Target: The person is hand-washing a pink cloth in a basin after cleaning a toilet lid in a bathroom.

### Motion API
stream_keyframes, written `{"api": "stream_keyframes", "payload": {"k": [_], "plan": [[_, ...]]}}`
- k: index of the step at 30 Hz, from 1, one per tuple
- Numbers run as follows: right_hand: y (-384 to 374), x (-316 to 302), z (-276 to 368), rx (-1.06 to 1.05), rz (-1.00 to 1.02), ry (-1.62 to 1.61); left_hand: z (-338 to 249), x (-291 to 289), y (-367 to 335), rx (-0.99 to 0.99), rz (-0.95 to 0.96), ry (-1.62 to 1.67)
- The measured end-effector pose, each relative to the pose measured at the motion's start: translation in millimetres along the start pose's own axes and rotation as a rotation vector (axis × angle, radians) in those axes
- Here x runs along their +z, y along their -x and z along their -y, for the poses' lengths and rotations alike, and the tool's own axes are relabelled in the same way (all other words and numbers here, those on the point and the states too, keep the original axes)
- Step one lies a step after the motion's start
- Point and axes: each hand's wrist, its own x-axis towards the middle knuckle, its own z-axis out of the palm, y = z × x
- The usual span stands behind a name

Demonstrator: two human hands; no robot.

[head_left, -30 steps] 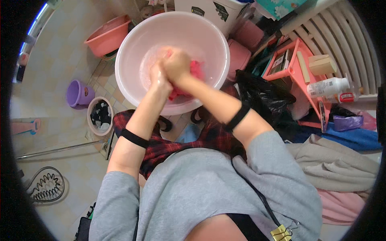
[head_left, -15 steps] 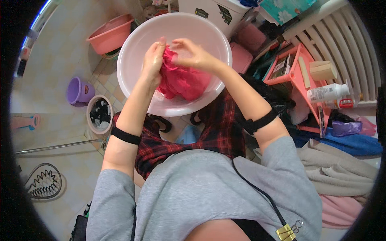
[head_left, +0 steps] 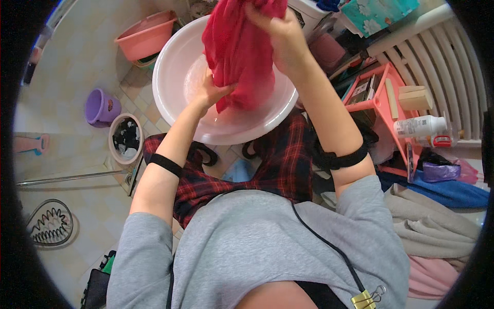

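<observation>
A wet-looking crimson-pink garment or cloth (head_left: 239, 56) hangs stretched above a large white basin (head_left: 163, 105); I cannot tell what kind of garment it is. High on its right side, my right hand (head_left: 285, 46) is closed on the fabric, slightly smeared by motion. Lower down, my left hand (head_left: 210, 91) grips the cloth near its bottom edge, thumb across the front and fingers partly hidden behind it. The cloth's top runs out of the picture. Some water seems to lie in the basin beneath.
Pink basins (head_left: 146, 36) stand at the far left, near a purple bucket (head_left: 102, 108) and a small tub of dark clothes (head_left: 125, 138). To the right are a pink shelf rack (head_left: 378, 110) with a white bottle (head_left: 419, 126), a radiator (head_left: 429, 67) and towels (head_left: 427, 221).
The cloth was bunched low in the basin and is now lifted and spread out. My right hand rose with it, from open to gripping; my left hand moved lower.
</observation>
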Motion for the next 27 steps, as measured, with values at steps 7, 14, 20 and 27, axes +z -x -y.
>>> {"api": "stream_keyframes", "payload": {"k": [7,14,20,27], "plan": [[-28.5,8.7,30.3,-0.001,0.126,-0.569,-47.2,22.0,-7.1,-0.021,-0.005,0.377],[6.6,-45.0,-65.3,-0.151,-0.291,0.260,-72.7,8.8,-3.1,0.072,-0.075,1.246],[29.1,-81.9,-71.5,0.133,-0.257,0.204,-48.2,-13.9,-15.6,0.070,-0.321,0.684],[13.0,-55.3,-22.2,0.138,-0.110,0.137,-54.3,-54.4,12.3,0.116,-0.069,-0.187]]}}
